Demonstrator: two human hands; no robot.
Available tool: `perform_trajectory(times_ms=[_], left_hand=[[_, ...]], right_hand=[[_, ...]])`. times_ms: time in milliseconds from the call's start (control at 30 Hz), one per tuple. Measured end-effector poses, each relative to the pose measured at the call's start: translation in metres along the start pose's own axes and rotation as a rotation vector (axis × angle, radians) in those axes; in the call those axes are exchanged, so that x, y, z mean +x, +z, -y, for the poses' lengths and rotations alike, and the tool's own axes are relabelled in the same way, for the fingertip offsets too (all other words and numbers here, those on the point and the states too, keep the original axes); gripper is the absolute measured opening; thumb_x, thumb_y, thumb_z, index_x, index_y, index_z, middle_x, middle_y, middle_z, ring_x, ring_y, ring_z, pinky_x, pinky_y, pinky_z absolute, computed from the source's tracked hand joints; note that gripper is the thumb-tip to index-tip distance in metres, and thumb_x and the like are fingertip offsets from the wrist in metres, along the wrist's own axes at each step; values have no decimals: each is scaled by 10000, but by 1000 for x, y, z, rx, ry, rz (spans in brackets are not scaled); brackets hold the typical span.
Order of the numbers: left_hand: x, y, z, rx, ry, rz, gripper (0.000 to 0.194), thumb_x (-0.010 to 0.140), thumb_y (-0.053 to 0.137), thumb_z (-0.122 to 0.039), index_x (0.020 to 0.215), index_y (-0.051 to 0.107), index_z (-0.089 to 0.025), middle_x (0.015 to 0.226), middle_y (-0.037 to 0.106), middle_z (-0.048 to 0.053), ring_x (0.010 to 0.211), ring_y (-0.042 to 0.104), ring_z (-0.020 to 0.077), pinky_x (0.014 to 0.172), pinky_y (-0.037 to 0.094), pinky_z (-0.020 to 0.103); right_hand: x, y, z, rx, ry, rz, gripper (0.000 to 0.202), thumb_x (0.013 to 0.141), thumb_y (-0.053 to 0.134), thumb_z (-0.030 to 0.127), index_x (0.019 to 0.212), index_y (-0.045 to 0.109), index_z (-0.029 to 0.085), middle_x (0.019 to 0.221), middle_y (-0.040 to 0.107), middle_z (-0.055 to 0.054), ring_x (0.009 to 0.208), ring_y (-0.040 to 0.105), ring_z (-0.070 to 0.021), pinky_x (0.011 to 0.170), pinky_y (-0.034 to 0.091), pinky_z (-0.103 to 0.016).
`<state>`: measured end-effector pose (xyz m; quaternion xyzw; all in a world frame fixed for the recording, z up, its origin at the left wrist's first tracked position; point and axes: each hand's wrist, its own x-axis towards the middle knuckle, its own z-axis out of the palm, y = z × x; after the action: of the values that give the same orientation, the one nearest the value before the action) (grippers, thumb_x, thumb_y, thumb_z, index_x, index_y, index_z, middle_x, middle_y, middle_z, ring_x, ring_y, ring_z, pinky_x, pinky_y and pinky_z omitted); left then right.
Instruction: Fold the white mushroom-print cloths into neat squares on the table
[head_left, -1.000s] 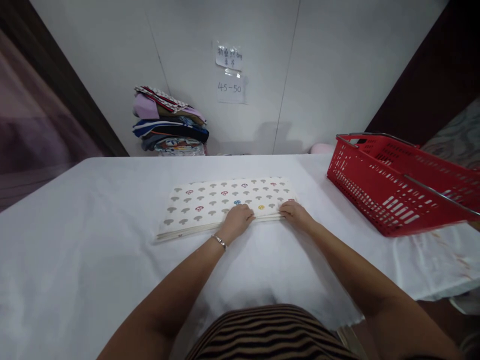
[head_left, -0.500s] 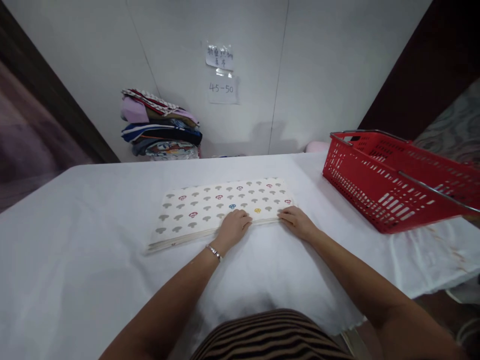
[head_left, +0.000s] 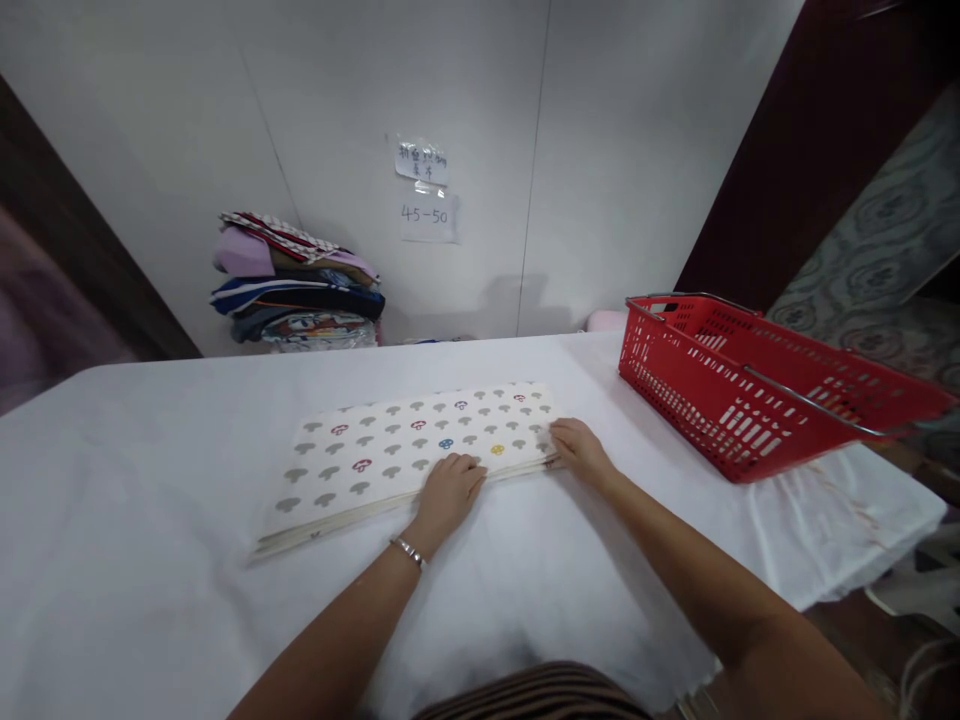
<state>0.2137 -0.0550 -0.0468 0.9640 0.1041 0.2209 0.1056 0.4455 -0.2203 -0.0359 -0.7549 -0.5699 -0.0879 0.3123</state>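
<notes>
A folded cream cloth [head_left: 397, 445] printed with grey, red, blue and yellow mushrooms lies flat in a long strip, several layers thick at its near edge. My left hand [head_left: 450, 490], with a bracelet at the wrist, is closed over the middle of that near edge, its fingertips on top of the fabric. At the cloth's right end my right hand [head_left: 581, 450] pinches the near corner, fingers curled round the edge. The left end of the cloth lies untouched, its layers slightly fanned out.
The cloth rests on a table with a white cover [head_left: 172, 440]. A red plastic basket [head_left: 690, 390] with metal handles stands at the right. Folded clothes [head_left: 300, 285] are piled by the back wall, left of two paper signs [head_left: 427, 215].
The view has shifted, so most things sit lower and further left. My right hand has moved to the cloth's right end corner. The left hand stays on the near edge.
</notes>
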Motion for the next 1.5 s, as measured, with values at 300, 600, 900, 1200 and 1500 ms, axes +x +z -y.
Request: perform_trajectory(times_ms=[300,600,900,1200,1500], left_hand=[[-2,0,1,-9,6,-14,239,926,450,-212,938,688,-227,918,647,56,869,541,202,769,436,368],[-3,-1,0,-21,-11,-4,202,915,481,-196,904,682,-219,899,635,43,867,539,199,766,434,355],[-5,1,1,-54,-18,-12,191,915,490,-204,910,680,-227,900,635,44,861,529,192,756,429,347],[-8,2,1,-71,-25,-12,179,909,500,-188,910,674,-230,926,625,29,886,515,182,769,415,332],[-9,1,-1,-81,-34,9,191,920,483,-212,901,672,-231,894,610,28,876,507,173,771,398,320]], right_hand=[[46,32,14,-266,313,373,589,904,421,478,1391,381,149,1510,292,-164,1407,197,-307,1103,204,-495],[60,36,8,-288,337,416,552,912,390,531,1356,429,206,1468,369,-137,1370,275,-296,1075,234,-463],[109,56,-10,-347,323,351,612,938,309,514,1402,362,119,1527,252,-168,1408,183,-307,1095,178,-496],[112,65,-25,-412,382,402,610,929,266,538,1376,415,151,1520,287,-130,1396,202,-279,1099,141,-495],[118,72,-27,-433,341,423,614,945,224,513,1418,360,144,1518,290,-137,1397,197,-271,1103,122,-477]])
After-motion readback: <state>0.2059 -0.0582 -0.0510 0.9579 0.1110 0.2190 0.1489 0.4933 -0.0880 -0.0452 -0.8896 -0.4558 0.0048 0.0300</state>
